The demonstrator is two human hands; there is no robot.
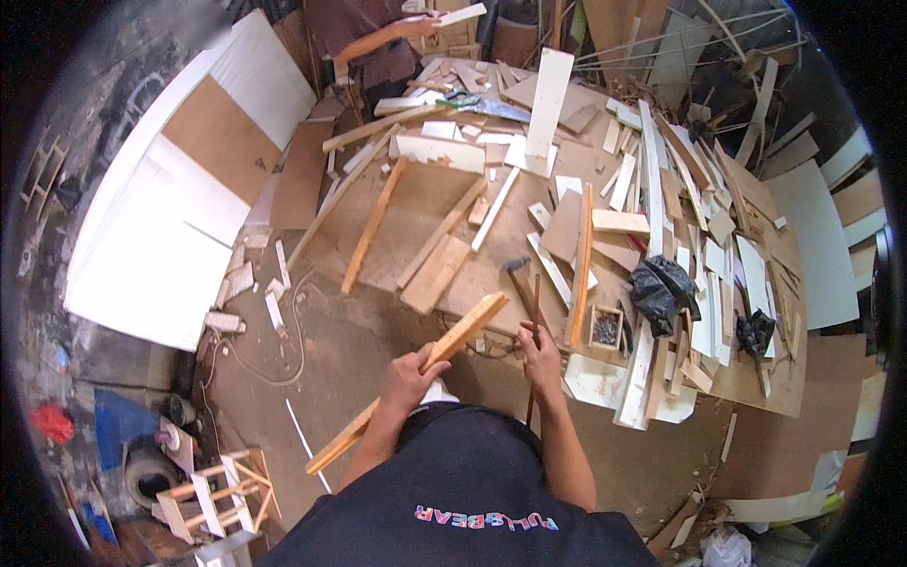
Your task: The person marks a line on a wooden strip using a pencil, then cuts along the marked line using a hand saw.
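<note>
My left hand is closed round a long wooden batten, which slants from beside my left forearm up toward the table's near edge. In my right hand is a thin dark rod, held nearly upright; what kind of tool it is I cannot make out. A hammer lies at the table edge just beyond the rod, its dark head pointing away from me. Right of it stands a small wooden box of nails. A longer batten rests on the table beside the box.
Offcuts and strips cover the wooden table, with a handsaw at the far side. Black plastic bags lie to the right. A co-worker's arm reaches in at the back. White panels lean at left, near a wooden frame.
</note>
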